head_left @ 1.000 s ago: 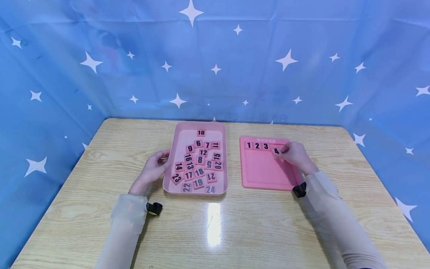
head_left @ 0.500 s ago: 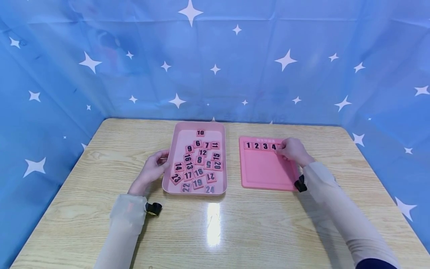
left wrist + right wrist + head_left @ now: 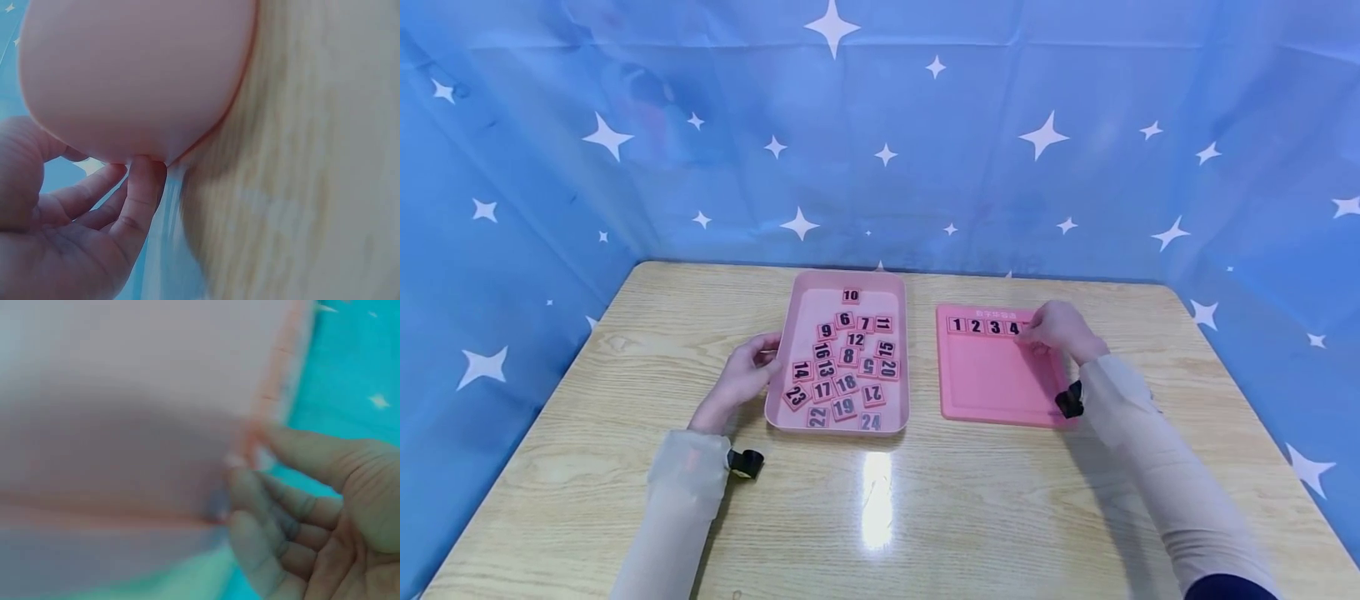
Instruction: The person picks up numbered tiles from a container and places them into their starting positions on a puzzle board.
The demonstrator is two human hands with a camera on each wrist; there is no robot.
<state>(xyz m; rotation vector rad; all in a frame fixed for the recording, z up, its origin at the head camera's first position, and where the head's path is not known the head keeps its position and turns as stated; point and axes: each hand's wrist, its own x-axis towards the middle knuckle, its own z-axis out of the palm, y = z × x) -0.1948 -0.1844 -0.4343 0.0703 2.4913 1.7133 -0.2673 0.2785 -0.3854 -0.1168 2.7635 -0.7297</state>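
My left hand (image 3: 747, 372) grips the left side wall of a shallow pink tray (image 3: 904, 398) full of loose number tiles. In the left wrist view, the thumb and fingertips meet the edge of the tray (image 3: 137, 75). To the right lies a flat pink puzzle board (image 3: 1000, 383) with tiles 1 (image 3: 957, 325), 2 (image 3: 975, 326) and 3 (image 3: 995, 327) in a row along its top. Tile 4 (image 3: 1012, 328) sits level beside them, and my right hand (image 3: 1062, 332) pinches at its right edge. The right wrist view is blurred there, with curled fingers at the board's edge.
Several tiles, from tile 10 (image 3: 851, 296) at the back to tile 24 (image 3: 870, 422) at the front, lie at mixed angles in the tray. A wooden table (image 3: 970, 517) carries both. A blue star-print cloth (image 3: 880, 100) hangs close behind the table's far edge.
Tile 4 has gone from tilted in the right hand's fingers to level in the row beside tile 3. The right hand has moved slightly up the board. The left hand stays at the tray.
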